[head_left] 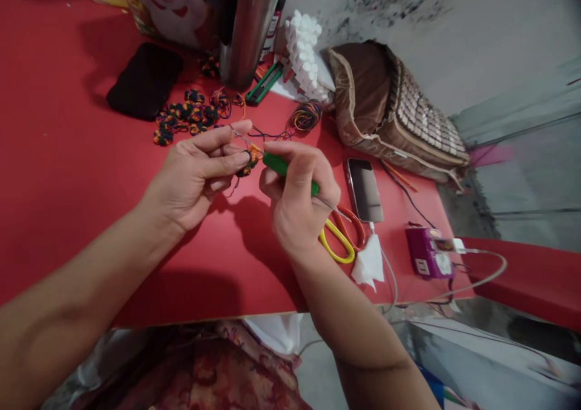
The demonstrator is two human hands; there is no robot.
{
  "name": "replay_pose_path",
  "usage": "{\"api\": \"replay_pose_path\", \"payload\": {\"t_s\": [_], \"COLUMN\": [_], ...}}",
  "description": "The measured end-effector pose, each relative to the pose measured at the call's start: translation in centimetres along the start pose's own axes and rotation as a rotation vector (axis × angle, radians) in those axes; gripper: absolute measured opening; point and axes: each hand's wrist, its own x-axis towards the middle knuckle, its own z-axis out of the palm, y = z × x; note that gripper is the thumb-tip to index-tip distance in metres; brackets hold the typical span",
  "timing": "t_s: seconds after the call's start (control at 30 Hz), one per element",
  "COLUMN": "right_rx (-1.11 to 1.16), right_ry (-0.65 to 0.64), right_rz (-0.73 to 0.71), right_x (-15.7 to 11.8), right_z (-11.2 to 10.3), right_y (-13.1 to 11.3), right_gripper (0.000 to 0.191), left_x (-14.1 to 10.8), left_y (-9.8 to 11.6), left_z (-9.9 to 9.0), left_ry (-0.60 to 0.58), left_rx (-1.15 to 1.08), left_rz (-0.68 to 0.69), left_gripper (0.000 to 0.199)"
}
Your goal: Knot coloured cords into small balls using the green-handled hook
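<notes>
Between the thumb and fingers of my left hand [204,165] is a small crocheted piece [247,163] in dark green and orange yarn. My right hand [302,192] is closed round the green handle of a crochet hook [276,164]. The hook's thin metal shaft reaches from the handle to the left, over the crocheted piece, near my left fingertips. A strand of yarn runs from about the piece toward a wound bundle of multicoloured yarn [305,115]. Beyond my left hand lie several small crocheted balls [193,112] in the same dark and orange colours.
On the red table [68,174] are a black pouch [145,80], a metal flask [247,34], a green box cutter [264,84] and a brown bag [381,101]. Scissors [338,246], a phone [364,189], crumpled tissue [370,261] and a purple power socket box [426,252] sit at the right.
</notes>
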Motion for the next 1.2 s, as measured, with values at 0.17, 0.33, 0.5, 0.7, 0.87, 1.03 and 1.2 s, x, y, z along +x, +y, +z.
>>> {"api": "replay_pose_path", "payload": {"t_s": [0.17,0.33,0.5,0.7,0.87,1.03,1.2], "right_rx": [-0.028,-0.071,-0.078,-0.009,0.015,-0.014,-0.022], "right_ry": [0.019,0.021,0.015,0.050,0.043,0.038,0.051], "right_rz": [0.104,0.125,0.118,0.113,0.105,0.071,0.062], "right_x": [0.2,0.3,0.4,0.8,1.0,1.0,1.2], "right_z": [0.0,-0.3,-0.4,-0.2,-0.3,-0.5,-0.8], "right_y": [0.1,0.0,-0.2,-0.6,-1.1,-1.4,-1.2], "right_gripper": [0.045,0.048,0.048,0.045,0.039,0.040,0.038], "left_x": [0.4,0.2,0.0,-0.2,-0.3,-0.2,-0.1], "left_y": [0.5,0.6,1.0,1.1,1.1,1.2,1.6], "left_z": [-0.6,-0.4,-0.3,0.0,0.2,0.2,0.1], "left_ry": [0.008,-0.006,0.001,0.048,0.046,0.057,0.068], "left_rx": [0.052,0.088,0.143,0.161,0.160,0.185,0.215], "left_rz": [0.054,0.123,0.141,0.140,0.189,0.212,0.246], "left_gripper": [0.032,0.037,0.036,0.036,0.037,0.037,0.039]}}
